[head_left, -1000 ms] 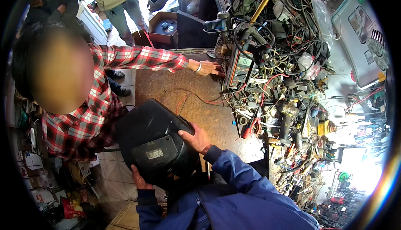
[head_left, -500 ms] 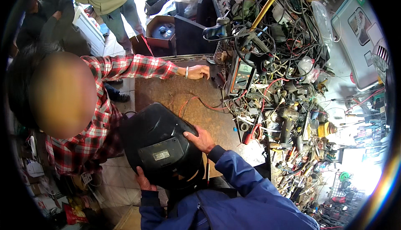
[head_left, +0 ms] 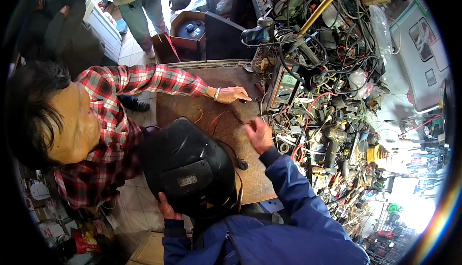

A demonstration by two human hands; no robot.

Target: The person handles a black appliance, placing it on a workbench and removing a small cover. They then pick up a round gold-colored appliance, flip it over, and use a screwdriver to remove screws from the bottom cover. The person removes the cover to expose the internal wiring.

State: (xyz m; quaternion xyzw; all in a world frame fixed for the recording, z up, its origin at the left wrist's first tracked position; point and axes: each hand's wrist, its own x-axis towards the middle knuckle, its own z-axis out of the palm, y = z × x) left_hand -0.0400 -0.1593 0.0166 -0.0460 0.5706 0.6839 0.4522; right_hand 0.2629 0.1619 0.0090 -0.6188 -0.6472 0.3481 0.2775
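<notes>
A bulky black rounded plastic appliance with a label plate leans before me at the table's near-left edge. My left hand grips its lower left side, thumb up along the shell. My right hand is off the appliance, above the worn brown table, fingers curled together where a thin wire meets the fingertips. A black plug on a dark cord lies beside the appliance. A red-and-black test probe is at its right. Farther up stands a multimeter with a lit screen.
A co-worker in a red plaid shirt reaches across the table, the hand near a small black piece. Tangled cables, a cordless drill and loose tools crowd the right side. Another person stands behind at the far left.
My right hand has left the appliance and moved up and right to the wire. The plug beside the appliance now shows. The co-worker's hand is slightly lower and farther right in view.
</notes>
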